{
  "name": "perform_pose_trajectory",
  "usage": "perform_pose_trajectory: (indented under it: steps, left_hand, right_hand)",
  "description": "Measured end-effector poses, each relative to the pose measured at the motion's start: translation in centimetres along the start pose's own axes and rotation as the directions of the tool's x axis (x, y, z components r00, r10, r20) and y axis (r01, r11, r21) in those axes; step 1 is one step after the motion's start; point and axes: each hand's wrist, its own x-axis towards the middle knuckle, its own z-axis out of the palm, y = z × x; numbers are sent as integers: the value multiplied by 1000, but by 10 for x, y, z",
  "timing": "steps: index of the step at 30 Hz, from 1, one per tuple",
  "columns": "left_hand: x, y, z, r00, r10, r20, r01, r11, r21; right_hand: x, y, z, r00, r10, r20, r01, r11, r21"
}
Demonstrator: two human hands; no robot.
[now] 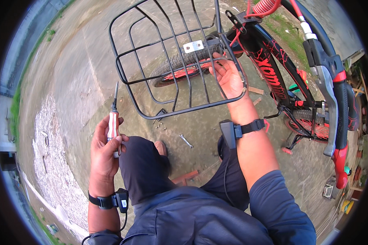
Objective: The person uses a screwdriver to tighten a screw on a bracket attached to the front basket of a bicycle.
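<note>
My left hand [105, 143] is wrapped round the red-and-white striped handle of a screwdriver [113, 122], its dark shaft pointing up and away from me. Ahead of me a black wire basket [173, 110] sits at the front of a black and red bicycle [270, 77]. A small pale metal plate with two holes [193, 46] lies against the basket's wires. At the basket's right side my right hand [229, 77] is turned palm up, fingers loosely bent and apart among the wires. Nothing shows clearly in it, and whether it touches the wires I cannot tell.
The front tyre [167, 67] shows below the basket. On the concrete ground lie a wrench [186, 141], several small parts beside a small dark object [162, 112], wood scraps [255, 90] and a reddish bar [185, 178]. The handlebar grip and brake lever [329, 102] reach in at right.
</note>
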Motion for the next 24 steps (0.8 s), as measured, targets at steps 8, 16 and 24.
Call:
perform_pose_trajectory:
  steps: [8,16,24]
  left_hand:
    - [1,-4,-2,997,40,-67,-37,998,48]
    - [2,33,-20,960,263,-98,-214,911,353]
    - [7,100,-16,815,580,-13,-400,579,711]
  right_hand:
    - [-2,28,14,967,237,97,-249,958,143]
    - [18,24,25,874,234,426,-383,871,306]
    - [22,25,27,843,221,490,-435,816,380]
